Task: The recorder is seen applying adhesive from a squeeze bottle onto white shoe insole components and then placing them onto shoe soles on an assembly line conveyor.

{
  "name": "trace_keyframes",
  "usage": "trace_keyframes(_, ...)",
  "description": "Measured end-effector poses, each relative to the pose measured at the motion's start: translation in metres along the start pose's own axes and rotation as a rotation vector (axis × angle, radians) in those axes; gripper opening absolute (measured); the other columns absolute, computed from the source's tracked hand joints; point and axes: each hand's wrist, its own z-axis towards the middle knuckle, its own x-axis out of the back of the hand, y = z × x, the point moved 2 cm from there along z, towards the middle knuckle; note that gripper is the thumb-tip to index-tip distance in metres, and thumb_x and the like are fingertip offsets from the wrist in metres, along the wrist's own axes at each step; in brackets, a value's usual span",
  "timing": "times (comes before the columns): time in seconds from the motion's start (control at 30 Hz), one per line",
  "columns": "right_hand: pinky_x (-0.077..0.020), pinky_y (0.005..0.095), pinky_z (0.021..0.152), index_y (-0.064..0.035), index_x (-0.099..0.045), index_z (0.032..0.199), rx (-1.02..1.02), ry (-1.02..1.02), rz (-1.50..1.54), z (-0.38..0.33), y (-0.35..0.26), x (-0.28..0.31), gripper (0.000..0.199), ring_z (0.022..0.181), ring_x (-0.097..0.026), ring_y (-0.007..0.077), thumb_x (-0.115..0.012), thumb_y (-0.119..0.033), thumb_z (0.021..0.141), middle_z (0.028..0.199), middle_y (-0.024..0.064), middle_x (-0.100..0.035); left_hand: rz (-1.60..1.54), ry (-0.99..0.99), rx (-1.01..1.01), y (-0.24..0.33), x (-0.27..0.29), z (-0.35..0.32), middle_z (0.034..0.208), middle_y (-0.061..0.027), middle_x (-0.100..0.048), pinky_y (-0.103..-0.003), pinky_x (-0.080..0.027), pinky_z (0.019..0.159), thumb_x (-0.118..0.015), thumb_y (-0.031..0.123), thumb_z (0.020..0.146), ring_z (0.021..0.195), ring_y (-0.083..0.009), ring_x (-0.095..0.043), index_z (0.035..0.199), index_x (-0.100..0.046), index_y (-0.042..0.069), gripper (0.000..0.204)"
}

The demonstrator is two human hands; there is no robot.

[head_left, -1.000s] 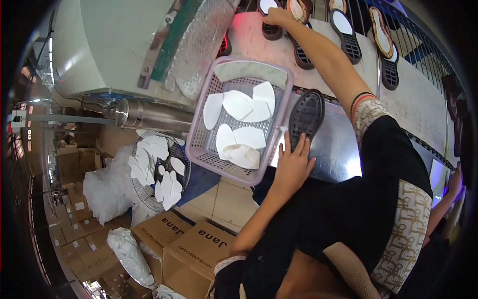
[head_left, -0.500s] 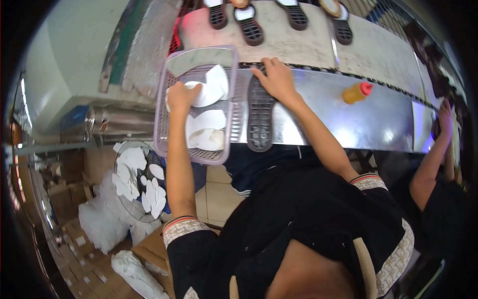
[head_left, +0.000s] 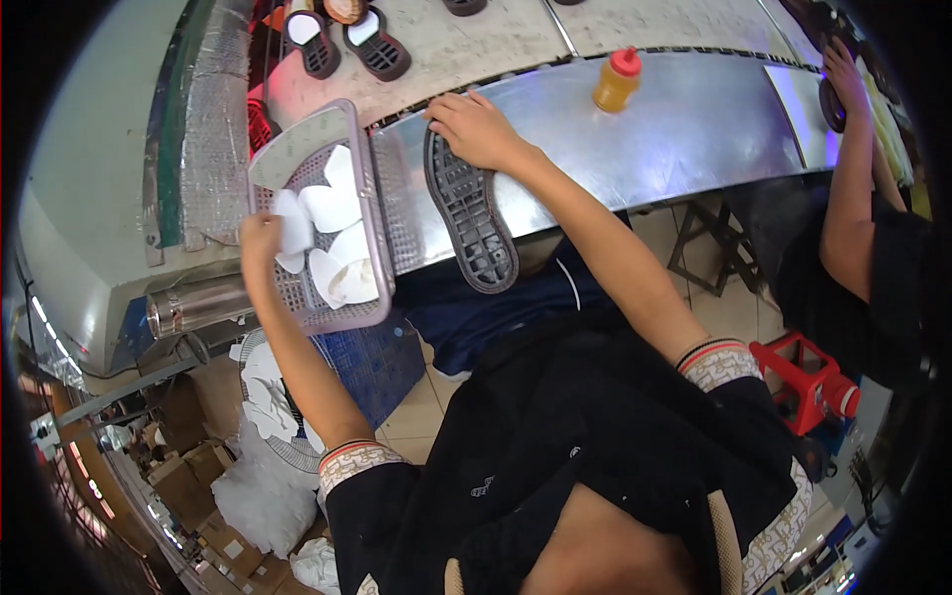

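My left hand [head_left: 262,238] is closed on the edge of a white pad [head_left: 294,224], slightly blurred, at the left side of a lilac plastic basket [head_left: 378,248]. Several more white cut-out pads [head_left: 332,206] lie in the basket. On the metal-topped bench [head_left: 555,129], my right hand [head_left: 478,131] grips the far end of a black shoe sole [head_left: 470,213]. The sole's gridded hollow side faces up, and its near end sticks out past the bench edge. My right fingertips curl over its far rim.
A yellow squeeze bottle [head_left: 617,81] with a red cap stands right on the bench. Beyond it, a pale conveyor belt [head_left: 476,45] carries several soles [head_left: 379,50]. Another person's hand [head_left: 843,79] holds a dark sole at far right. A wire basket of white pieces [head_left: 266,397] sits below left.
My left hand has moved to the basket's left side with a white pad in its fingers. The sole has turned aslant under my right hand. The whole view has shifted.
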Motion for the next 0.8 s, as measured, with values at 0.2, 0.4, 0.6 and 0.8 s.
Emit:
trace_keyframes(0.2, -0.0219, 0.0481, 0.107, -0.0105, -0.054, 0.117, -0.052, -0.085, 0.104, -0.005, 0.021, 0.009, 0.033, 0.119, -0.045, 0.0232, -0.048, -0.017, 0.085, 0.118, 0.0076, -0.054, -0.869, 0.125, -0.136, 0.148, 0.017, -0.096, 0.084, -0.0036, -0.064, -0.021, -0.043, 0.061, -0.066, 0.014, 0.083, 0.072, -0.0065, -0.055, 0.098, -0.065, -0.003, 0.023)
trace_keyframes(0.4, -0.0390, 0.0422, 0.093, -0.0069, -0.059, 0.106, -0.081, 0.160, 0.359, -0.017, 0.008, 0.024, 0.028, 0.105, -0.054, 0.0285, -0.053, -0.007, 0.079, 0.108, 0.0128, -0.058, -0.573, -0.131, -0.157, 0.182, -0.113, -0.083, 0.074, -0.0079, -0.067, -0.025, -0.047, 0.060, -0.069, 0.013, 0.075, 0.064, -0.0112, -0.059, 0.099, -0.065, -0.004, 0.029)
trace_keyframes(0.6, -0.0389, 0.0424, 0.088, 0.0032, -0.050, 0.106, -0.319, 0.805, -0.020, -0.121, 0.014, 0.100, 0.036, 0.099, -0.052, 0.0361, -0.063, -0.008, 0.075, 0.106, 0.0204, -0.053, -0.295, -0.049, -0.082, 0.199, -0.137, -0.075, 0.076, -0.0100, -0.068, -0.029, -0.048, 0.062, -0.070, 0.016, 0.074, 0.065, -0.0170, -0.063, 0.098, -0.065, -0.003, 0.031)
trace_keyframes(0.8, -0.0318, 0.0468, 0.093, 0.0043, -0.034, 0.115, -0.421, 0.529, -0.307, -0.114, 0.070, 0.136, 0.064, 0.103, -0.052, 0.0363, -0.072, -0.028, 0.075, 0.110, 0.0258, -0.051, -0.155, 0.055, -0.369, 0.213, -0.140, -0.071, 0.085, -0.0159, -0.066, -0.039, -0.047, 0.071, -0.066, 0.015, 0.075, 0.081, -0.0324, -0.062, 0.100, -0.065, 0.004, 0.028)
